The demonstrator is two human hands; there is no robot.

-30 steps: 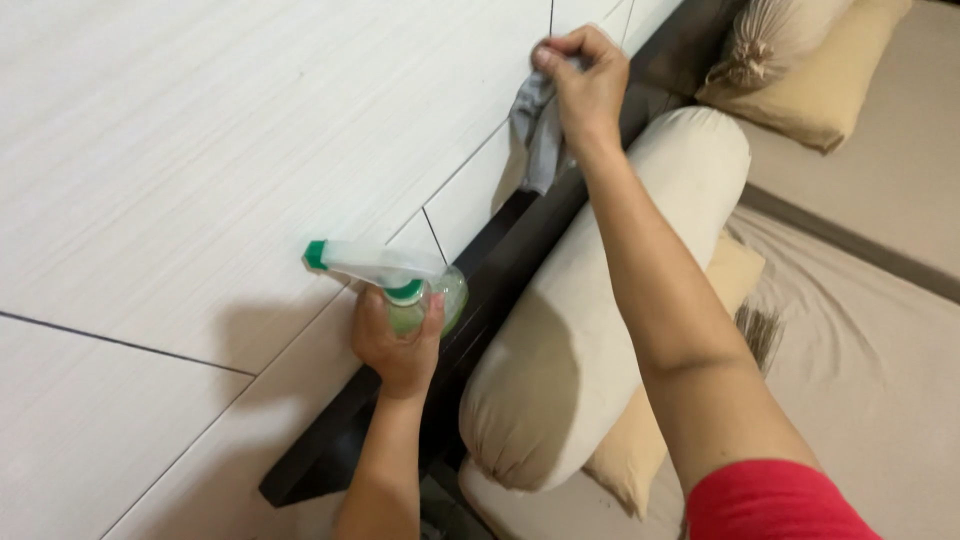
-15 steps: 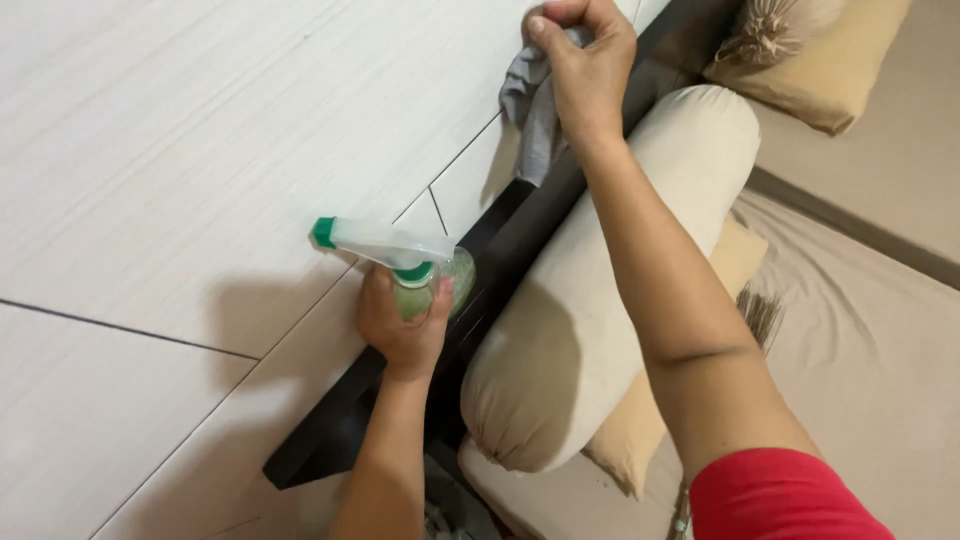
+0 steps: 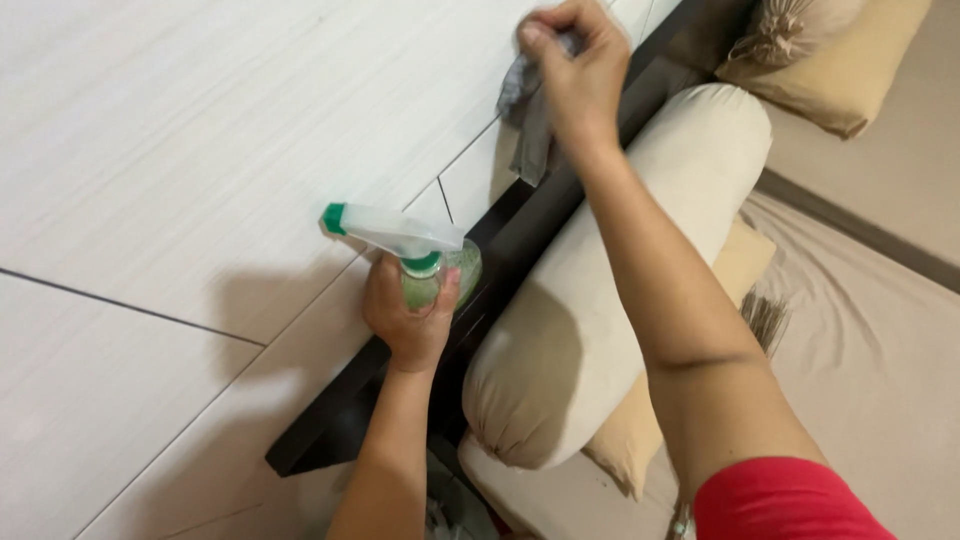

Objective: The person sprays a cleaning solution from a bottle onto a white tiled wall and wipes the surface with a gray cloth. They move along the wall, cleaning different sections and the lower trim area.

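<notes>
Right now your right hand is closed around a crumpled grey cloth, pressing it flat against the pale wood-grain wall; a loose tail of the cloth hangs below your wrist. Below and to the left of it, your left hand grips a spray bottle by the neck: clear green body, white trigger head, green nozzle tip pointing left along the wall. Just beside that hand lie a dark headboard and a cream bolster.

Pale wood-grain wall panels; dark headboard; cream bolster; perhaps tan pillows.
</notes>
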